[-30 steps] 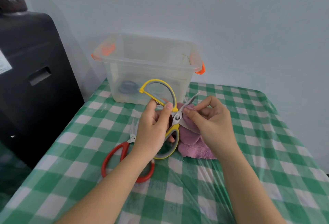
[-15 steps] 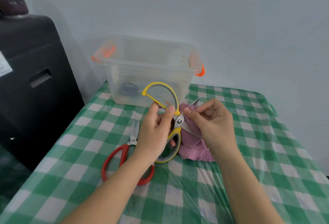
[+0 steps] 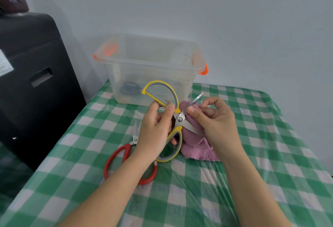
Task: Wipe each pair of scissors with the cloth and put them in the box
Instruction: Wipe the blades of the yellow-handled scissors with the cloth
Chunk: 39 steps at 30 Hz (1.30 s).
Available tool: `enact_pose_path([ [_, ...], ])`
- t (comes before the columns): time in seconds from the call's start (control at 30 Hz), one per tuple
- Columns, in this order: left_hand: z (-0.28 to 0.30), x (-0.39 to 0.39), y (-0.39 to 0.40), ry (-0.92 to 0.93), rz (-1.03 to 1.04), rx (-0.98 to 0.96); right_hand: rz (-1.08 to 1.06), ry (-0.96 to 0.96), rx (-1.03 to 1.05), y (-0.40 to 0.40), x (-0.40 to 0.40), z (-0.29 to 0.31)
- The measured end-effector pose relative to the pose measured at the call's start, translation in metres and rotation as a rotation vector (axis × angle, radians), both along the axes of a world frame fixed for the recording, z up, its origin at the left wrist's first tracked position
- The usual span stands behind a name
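1. The left hand is gripping the yellow scissors by the handles, blades spread apart.
2. The right hand is pinching the purple cloth around one blade.
3. The red scissors are lying on the checked table, partly under the left arm.
4. The clear box is sitting behind the hands.

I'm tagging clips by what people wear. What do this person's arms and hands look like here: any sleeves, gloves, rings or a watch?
Both forearms are bare as far as the frame shows, with no sleeves in view. The left hand and right hand wear no gloves, and no rings, watch or bracelet are visible. Fingernails look short and unpainted.
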<state>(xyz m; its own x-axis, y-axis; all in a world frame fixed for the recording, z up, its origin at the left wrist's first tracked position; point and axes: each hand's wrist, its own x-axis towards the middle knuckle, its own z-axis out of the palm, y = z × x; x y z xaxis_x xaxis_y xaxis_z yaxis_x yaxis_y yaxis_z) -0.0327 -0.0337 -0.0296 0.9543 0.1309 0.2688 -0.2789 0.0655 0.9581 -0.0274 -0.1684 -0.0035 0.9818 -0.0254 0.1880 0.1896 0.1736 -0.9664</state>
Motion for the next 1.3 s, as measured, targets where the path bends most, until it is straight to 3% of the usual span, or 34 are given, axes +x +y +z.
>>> enact_pose_path([
  [0.27,0.006,-0.008,-0.005,-0.015,0.017,0.128,-0.109,-0.013,0.008,0.003,0.0,-0.004],
  [0.77,0.004,0.0,-0.001,0.039,0.028,-0.096,0.083,0.07,0.069,-0.001,0.0,-0.002],
  [1.03,0.004,0.001,0.002,0.018,0.028,-0.087,-0.051,0.085,0.103,-0.006,0.004,-0.001],
  [1.3,0.004,-0.001,-0.002,0.026,0.042,-0.061,-0.071,0.069,-0.006,-0.003,0.004,-0.006],
])
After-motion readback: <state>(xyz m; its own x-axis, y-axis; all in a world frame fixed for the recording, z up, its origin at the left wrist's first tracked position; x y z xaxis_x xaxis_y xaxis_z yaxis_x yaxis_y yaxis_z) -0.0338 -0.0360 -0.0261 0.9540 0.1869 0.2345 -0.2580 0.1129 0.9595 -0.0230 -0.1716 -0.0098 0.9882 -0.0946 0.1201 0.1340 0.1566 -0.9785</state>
